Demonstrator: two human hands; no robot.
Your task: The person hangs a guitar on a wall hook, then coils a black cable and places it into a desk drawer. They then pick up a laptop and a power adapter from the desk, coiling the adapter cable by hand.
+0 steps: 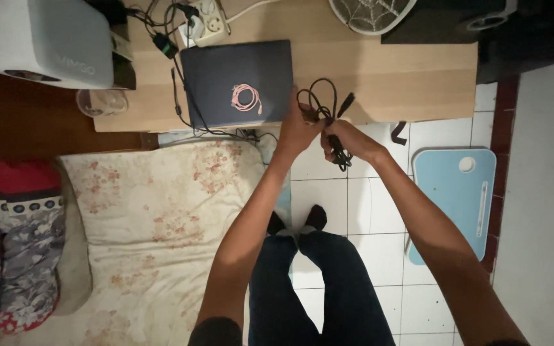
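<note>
Both my hands hold a bundle of black cable (324, 102) over the front edge of a low wooden table (405, 83). My left hand (297, 128) grips the looped part near its top. My right hand (347, 140) is closed around the lower end of the bundle, which hangs down past my fingers. One plug end of the cable sticks up to the right. Just left of my hands a closed dark laptop (238, 83) lies on the table with a small coiled pink cable (246, 98) on its lid.
A white power strip (209, 22) with plugged cords sits behind the laptop, a grey box-shaped appliance (46, 38) at far left, a round white mesh object (370, 13) at the back. A floral mattress (161, 211) lies left of my legs, a light blue lap tray (453, 198) right on the tiles.
</note>
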